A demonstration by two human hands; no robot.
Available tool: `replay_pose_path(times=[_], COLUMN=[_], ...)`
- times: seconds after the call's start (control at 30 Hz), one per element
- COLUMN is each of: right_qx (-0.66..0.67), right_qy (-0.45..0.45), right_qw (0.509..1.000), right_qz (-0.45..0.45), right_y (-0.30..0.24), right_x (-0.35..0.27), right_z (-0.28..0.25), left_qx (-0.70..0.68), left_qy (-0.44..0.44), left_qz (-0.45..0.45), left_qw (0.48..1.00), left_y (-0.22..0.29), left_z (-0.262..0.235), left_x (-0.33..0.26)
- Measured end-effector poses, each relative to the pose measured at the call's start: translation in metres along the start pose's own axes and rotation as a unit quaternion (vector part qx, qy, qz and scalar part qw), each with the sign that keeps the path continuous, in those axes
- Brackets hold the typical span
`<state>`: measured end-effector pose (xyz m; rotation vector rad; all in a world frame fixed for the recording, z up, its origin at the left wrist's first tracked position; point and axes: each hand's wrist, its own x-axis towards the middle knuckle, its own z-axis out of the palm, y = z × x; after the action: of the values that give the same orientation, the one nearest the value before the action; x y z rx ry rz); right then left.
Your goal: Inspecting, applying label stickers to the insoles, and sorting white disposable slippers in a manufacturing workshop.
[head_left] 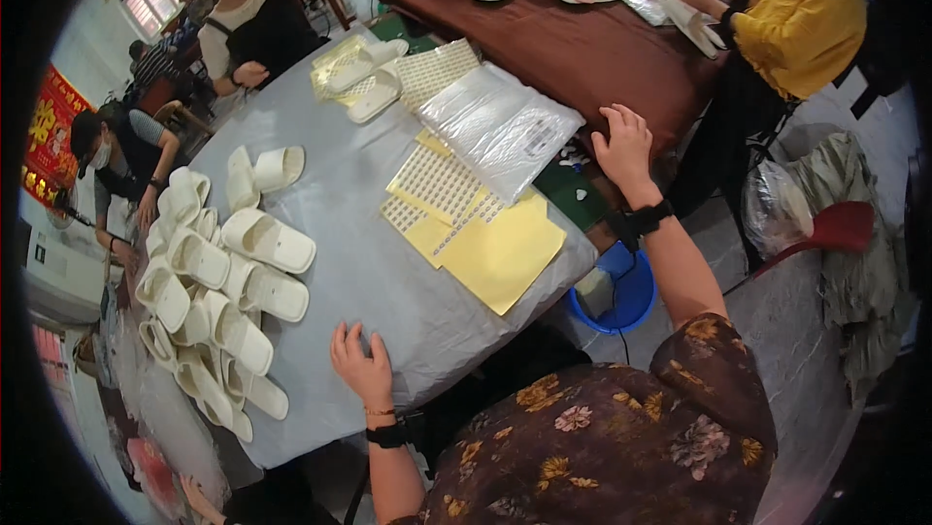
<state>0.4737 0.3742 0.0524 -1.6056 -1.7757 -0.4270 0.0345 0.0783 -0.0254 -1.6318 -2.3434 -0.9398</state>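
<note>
My left hand (361,362) is held over the near part of the grey-covered table (364,244), open and holding nothing, its fingers slightly apart. To its left lies a heap of cream slide slippers (241,331). My right hand (626,148) is open and empty beside the right end of a silvery-white plastic packet (505,122), near the brown-covered table's edge. The packet overlaps yellow sheets of small printed stickers (510,258). Beyond these sheets, a pair of cream slippers (374,88) rests on more sticker sheets.
A blue bucket (641,282) stands on the floor below my right forearm. Slippers and plastic wrap lie on the brown-covered table (573,35). A person in a yellow top (801,30) handles a slipper there. Two people work along the far left side. A red scoop (843,227) is at right.
</note>
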Motion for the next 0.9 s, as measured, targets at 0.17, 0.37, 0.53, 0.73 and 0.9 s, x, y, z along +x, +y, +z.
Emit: replay_pose_path(times=[0.17, 0.37, 0.53, 0.73, 0.9], right_qx=[0.26, 0.301, 0.217, 0.215, 0.21], right_qy=[-0.071, -0.231, -0.319, -0.291, -0.263], right_qw=[0.96, 0.905, 0.893, 0.901, 0.909], right_qz=[-0.083, -0.193, -0.231, -0.239, -0.245], right_y=[-0.053, -0.096, -0.092, -0.093, -0.092], right_x=[-0.025, -0.064, -0.077, -0.075, -0.081], right_z=[-0.02, -0.024, -0.019, -0.015, -0.015], left_qx=[0.004, -0.009, -0.011, -0.009, -0.011], left_qy=[-0.002, -0.001, -0.008, -0.005, -0.007], left_qz=[-0.003, -0.001, -0.008, -0.007, -0.011], left_qw=[1.0, 1.0, 1.0, 1.0, 1.0], left_y=[0.002, 0.002, 0.005, 0.004, 0.004], left_z=[-0.004, -0.007, -0.009, -0.01, -0.008], left_x=[-0.001, -0.002, 0.0, -0.001, -0.002])
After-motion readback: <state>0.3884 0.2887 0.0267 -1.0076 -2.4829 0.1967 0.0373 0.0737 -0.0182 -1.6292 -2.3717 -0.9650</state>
